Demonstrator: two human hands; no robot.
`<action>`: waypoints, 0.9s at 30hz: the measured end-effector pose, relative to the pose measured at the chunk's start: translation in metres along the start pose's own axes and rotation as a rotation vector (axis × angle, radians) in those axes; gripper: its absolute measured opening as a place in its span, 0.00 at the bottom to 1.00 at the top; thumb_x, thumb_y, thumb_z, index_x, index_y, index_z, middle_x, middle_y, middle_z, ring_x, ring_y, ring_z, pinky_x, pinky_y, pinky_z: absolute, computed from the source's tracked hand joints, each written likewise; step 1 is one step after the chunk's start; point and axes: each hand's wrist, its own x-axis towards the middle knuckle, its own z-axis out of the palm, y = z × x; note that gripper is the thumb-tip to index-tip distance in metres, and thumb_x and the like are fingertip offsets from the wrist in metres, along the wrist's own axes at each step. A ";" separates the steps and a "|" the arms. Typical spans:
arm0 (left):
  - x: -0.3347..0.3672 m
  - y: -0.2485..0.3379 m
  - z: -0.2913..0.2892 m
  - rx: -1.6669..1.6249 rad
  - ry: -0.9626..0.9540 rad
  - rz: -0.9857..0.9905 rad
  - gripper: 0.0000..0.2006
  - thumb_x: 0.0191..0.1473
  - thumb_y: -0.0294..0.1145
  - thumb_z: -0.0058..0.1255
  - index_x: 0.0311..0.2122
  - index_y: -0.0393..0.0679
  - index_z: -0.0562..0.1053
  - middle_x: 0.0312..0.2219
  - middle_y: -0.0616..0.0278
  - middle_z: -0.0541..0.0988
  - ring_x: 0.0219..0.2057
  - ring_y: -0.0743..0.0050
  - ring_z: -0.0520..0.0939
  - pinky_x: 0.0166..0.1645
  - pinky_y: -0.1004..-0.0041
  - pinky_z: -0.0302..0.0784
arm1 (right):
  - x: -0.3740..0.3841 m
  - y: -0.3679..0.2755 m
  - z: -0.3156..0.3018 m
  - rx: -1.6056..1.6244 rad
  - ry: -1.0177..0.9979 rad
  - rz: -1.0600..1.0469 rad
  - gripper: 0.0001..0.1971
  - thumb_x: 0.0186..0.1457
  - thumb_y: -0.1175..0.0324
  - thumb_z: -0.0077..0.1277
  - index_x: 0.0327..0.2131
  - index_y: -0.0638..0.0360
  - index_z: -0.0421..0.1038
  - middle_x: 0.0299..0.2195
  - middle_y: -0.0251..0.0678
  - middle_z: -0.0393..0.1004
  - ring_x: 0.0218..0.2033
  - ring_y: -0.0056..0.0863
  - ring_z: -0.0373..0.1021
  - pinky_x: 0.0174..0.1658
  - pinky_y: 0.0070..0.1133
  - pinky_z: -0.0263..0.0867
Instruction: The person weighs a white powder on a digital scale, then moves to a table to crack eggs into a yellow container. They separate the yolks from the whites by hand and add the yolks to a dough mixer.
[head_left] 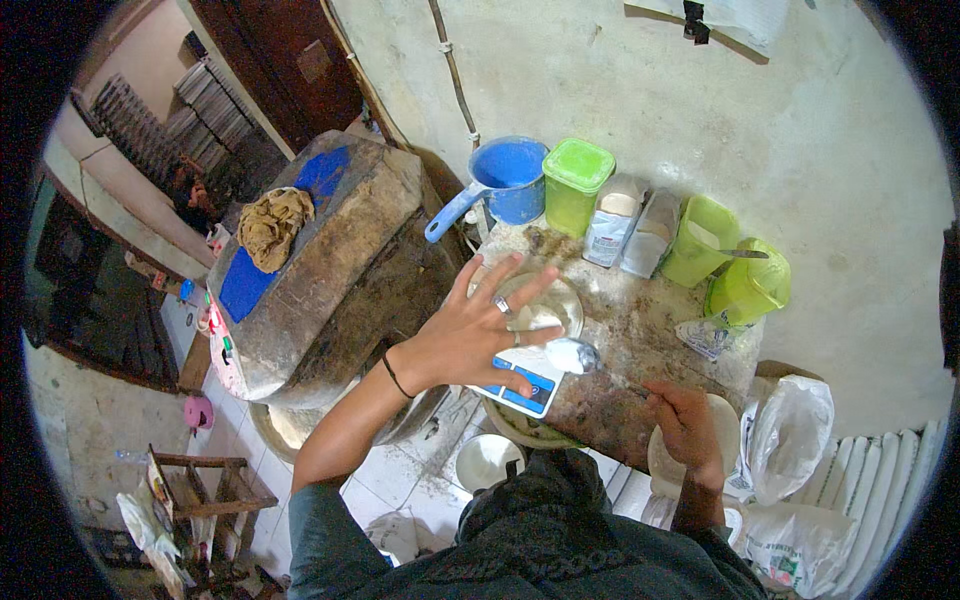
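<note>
Dark shirt: soft cloth.
Left hand: splayed above the round bowl; contact unclear to me.
Right hand: closed on the spoon by its handle.
Spoon: shiny, rounded metal, beside the bowl.
Scale: flat, white, blue-paneled.

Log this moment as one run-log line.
left hand: open over bowl and scale | right hand: holding spoon near scale | beyond hands: blue dipper
</note>
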 end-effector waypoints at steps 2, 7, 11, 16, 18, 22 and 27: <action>-0.001 -0.008 0.016 -0.102 0.063 -0.087 0.31 0.41 0.64 0.44 0.52 0.67 0.64 0.60 0.54 0.43 0.58 0.41 0.46 0.57 0.44 0.40 | -0.004 0.005 0.001 -0.058 0.046 -0.073 0.10 0.48 0.73 0.45 0.35 0.66 0.71 0.17 0.38 0.69 0.18 0.27 0.65 0.25 0.20 0.61; 0.005 -0.020 0.045 -0.557 0.113 -0.170 0.31 0.51 0.62 0.33 0.53 0.52 0.65 0.60 0.50 0.41 0.59 0.46 0.43 0.60 0.51 0.38 | 0.000 -0.013 0.011 -0.230 0.011 -0.018 0.09 0.48 0.72 0.45 0.33 0.63 0.71 0.18 0.46 0.69 0.19 0.40 0.68 0.26 0.27 0.63; 0.012 -0.009 0.048 -0.857 0.172 -0.213 0.32 0.55 0.61 0.20 0.54 0.50 0.63 0.60 0.47 0.36 0.60 0.44 0.37 0.61 0.57 0.35 | 0.016 -0.035 0.026 -0.295 -0.019 -0.026 0.09 0.48 0.73 0.44 0.34 0.62 0.71 0.20 0.48 0.71 0.23 0.45 0.69 0.27 0.32 0.64; 0.013 -0.002 0.048 -0.974 0.127 -0.349 0.39 0.52 0.66 0.12 0.54 0.48 0.63 0.60 0.48 0.31 0.61 0.45 0.32 0.61 0.57 0.31 | 0.020 -0.037 0.044 -0.314 0.089 -0.009 0.10 0.48 0.74 0.44 0.36 0.62 0.70 0.21 0.49 0.70 0.22 0.46 0.68 0.26 0.33 0.64; 0.008 -0.003 0.051 -1.042 0.132 -0.374 0.39 0.52 0.66 0.11 0.54 0.47 0.63 0.60 0.49 0.30 0.61 0.45 0.31 0.61 0.57 0.30 | 0.022 -0.035 0.046 -0.304 0.125 -0.011 0.10 0.48 0.74 0.44 0.36 0.61 0.69 0.20 0.49 0.70 0.22 0.46 0.68 0.26 0.33 0.63; -0.002 -0.007 0.032 -0.936 0.195 -0.389 0.36 0.55 0.61 0.13 0.52 0.45 0.66 0.60 0.49 0.38 0.61 0.49 0.32 0.62 0.58 0.28 | 0.029 -0.035 0.045 -0.267 0.140 -0.006 0.10 0.48 0.74 0.44 0.36 0.62 0.69 0.20 0.49 0.70 0.21 0.46 0.68 0.26 0.33 0.63; 0.003 -0.016 0.016 -0.703 0.327 -0.300 0.27 0.59 0.52 0.20 0.46 0.49 0.71 0.52 0.55 0.64 0.61 0.58 0.45 0.62 0.60 0.29 | 0.032 -0.033 0.049 -0.310 0.083 -0.061 0.10 0.47 0.75 0.45 0.36 0.62 0.69 0.21 0.49 0.70 0.23 0.45 0.69 0.26 0.33 0.64</action>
